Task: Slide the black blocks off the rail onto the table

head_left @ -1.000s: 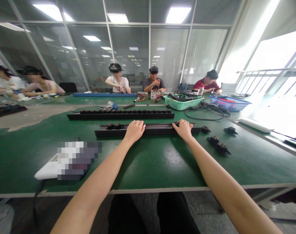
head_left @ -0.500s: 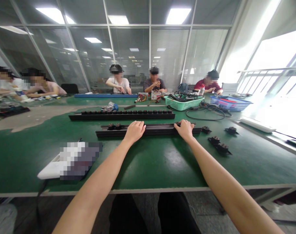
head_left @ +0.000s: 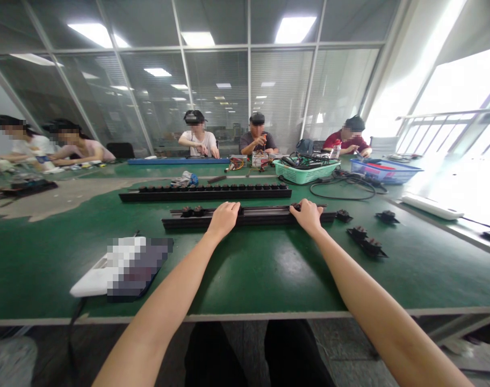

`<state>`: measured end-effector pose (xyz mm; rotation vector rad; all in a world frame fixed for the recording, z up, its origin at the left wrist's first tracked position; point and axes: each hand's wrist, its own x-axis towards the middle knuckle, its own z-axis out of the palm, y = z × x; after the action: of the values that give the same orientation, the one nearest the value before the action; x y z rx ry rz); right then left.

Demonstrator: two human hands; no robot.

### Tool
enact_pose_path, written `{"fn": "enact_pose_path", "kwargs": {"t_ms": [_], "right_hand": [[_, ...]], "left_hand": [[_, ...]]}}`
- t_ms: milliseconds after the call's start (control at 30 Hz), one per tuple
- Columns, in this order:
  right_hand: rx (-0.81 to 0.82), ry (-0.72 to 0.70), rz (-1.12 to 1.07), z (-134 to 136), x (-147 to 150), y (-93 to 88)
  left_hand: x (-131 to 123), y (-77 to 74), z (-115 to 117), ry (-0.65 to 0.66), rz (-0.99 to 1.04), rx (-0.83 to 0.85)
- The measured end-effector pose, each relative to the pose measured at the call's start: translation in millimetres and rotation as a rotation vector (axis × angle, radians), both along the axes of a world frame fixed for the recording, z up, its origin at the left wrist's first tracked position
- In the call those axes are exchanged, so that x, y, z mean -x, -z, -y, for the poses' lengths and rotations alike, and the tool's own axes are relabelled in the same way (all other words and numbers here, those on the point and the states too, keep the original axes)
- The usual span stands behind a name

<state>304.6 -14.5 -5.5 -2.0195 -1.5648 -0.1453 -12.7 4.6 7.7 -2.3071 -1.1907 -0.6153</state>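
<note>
A long black rail (head_left: 265,217) lies across the green table (head_left: 249,269) in front of me, with two black socket modules (head_left: 192,212) seated near its left end. My left hand (head_left: 224,217) rests on the rail's middle, fingers curled over its top edge. My right hand (head_left: 308,215) grips the rail further right, fingers over a module there. Loose black socket modules (head_left: 366,243) lie on the table to the right of that hand. A second black rail (head_left: 207,193), filled with several modules, lies parallel behind the first.
A white and dark blurred object (head_left: 122,266) sits at the near left. A green basket (head_left: 303,171) of cables, a blue tray (head_left: 384,172) and a loose black cable (head_left: 341,188) stand at the back right. Several people sit working at the far side and far left.
Both hands stay on the rail. The view has shifted slightly, so everything sits a little further right and lower in the frame.
</note>
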Motion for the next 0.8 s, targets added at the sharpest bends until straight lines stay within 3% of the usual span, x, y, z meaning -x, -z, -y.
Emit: {"fn": "enact_pose_path", "kwargs": {"t_ms": [333,500,800], "right_hand": [[0.008,-0.001,-0.005,1.7,2.7,-2.5],[-0.001,-0.001,-0.013,3.4,3.7,-2.8],[-0.017,-0.009,-0.004,2.7,2.3,-2.5]], "left_hand": [[5.1,0.1,-4.6,-0.034,0.264,0.170],[11.9,-6.6,-6.3,0.020,0.259,0.233],[10.7,-8.4,-5.2,-0.027,0.226,0.210]]}}
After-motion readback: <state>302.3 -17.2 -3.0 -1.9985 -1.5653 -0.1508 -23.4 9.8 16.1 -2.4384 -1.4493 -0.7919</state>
